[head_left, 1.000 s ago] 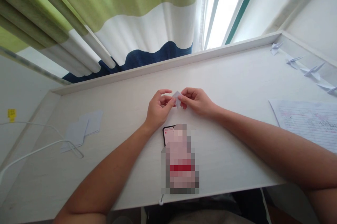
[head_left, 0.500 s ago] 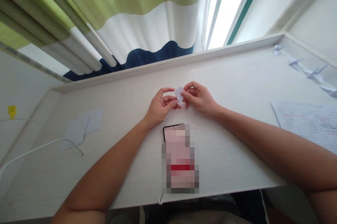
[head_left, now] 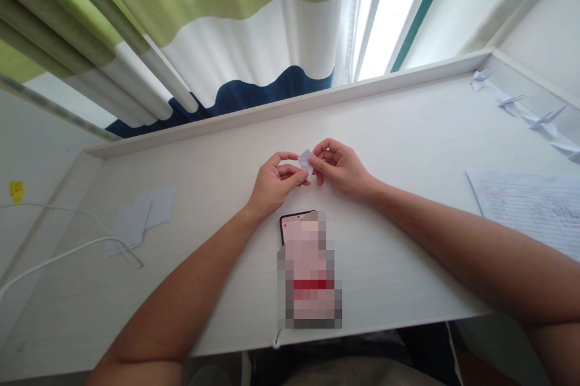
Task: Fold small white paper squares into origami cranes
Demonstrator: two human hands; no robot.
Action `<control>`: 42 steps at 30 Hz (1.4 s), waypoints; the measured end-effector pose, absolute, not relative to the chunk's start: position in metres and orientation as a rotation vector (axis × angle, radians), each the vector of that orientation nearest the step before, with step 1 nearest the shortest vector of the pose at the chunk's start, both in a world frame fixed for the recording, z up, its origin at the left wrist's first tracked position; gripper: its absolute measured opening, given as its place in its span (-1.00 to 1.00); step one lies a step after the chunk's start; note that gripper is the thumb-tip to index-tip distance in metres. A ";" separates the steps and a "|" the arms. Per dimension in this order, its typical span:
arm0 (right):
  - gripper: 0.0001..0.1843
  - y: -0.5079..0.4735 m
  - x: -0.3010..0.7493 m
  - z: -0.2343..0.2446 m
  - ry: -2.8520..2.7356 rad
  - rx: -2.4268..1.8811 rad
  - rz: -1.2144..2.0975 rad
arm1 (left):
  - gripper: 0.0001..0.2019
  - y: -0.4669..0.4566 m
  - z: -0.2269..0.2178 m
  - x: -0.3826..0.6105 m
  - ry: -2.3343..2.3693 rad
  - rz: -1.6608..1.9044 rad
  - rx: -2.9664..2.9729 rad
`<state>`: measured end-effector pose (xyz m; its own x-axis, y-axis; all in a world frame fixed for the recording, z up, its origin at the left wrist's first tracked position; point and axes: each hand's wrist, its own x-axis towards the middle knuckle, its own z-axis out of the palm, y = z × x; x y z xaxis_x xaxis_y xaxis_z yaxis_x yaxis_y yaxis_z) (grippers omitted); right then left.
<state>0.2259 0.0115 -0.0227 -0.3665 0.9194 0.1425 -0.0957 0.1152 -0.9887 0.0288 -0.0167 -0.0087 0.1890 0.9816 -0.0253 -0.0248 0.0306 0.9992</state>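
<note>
A small folded piece of white paper (head_left: 306,162) is pinched between both hands just above the white desk (head_left: 408,132). My left hand (head_left: 274,183) grips its left side with thumb and fingertips. My right hand (head_left: 342,168) holds the right side, fingers curled round it. A phone (head_left: 310,268) lies face up on the desk just in front of my hands, its screen lit.
A few white paper squares (head_left: 138,220) lie at the left, beside a white cable (head_left: 67,253). Several folded paper cranes (head_left: 528,111) line the right edge. A lined written sheet (head_left: 530,208) lies at the right. A striped curtain (head_left: 203,29) hangs behind the desk.
The paper has been turned slightly between my fingers and both hands have shifted a little away from me. The rest stays put.
</note>
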 end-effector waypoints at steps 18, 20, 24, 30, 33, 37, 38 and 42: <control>-0.47 0.006 0.222 -0.025 -1.560 -0.821 1.369 | -0.67 -0.021 -0.017 0.033 1.086 1.180 1.464; -0.48 0.007 0.222 -0.026 -1.576 -0.817 1.371 | -0.67 -0.020 -0.018 0.033 1.099 1.212 1.458; -0.51 0.007 0.223 -0.026 -1.608 -0.816 1.378 | -0.57 -0.018 -0.018 0.033 1.079 1.266 1.413; -0.50 0.005 0.222 -0.023 -1.621 -0.836 1.381 | -0.51 -0.016 -0.015 0.029 1.059 1.252 1.296; -0.55 0.004 0.222 -0.022 -1.645 -0.842 1.361 | -0.61 -0.017 -0.015 0.030 1.062 1.263 1.338; -0.64 0.003 0.223 -0.021 -1.653 -0.859 1.350 | -0.71 -0.017 -0.015 0.031 1.090 1.290 1.394; -0.65 0.003 0.223 -0.021 -1.651 -0.860 1.355 | -0.71 -0.017 -0.015 0.030 1.100 1.292 1.388; -0.67 0.003 0.223 -0.022 -1.680 -0.871 1.353 | -0.69 -0.016 -0.015 0.029 1.132 1.286 1.371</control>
<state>0.2231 0.0032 -0.0220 -0.4491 0.8792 0.1590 0.0319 0.1936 -0.9806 0.0285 -0.0159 -0.0153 0.0345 0.9863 0.1612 0.0350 -0.1624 0.9861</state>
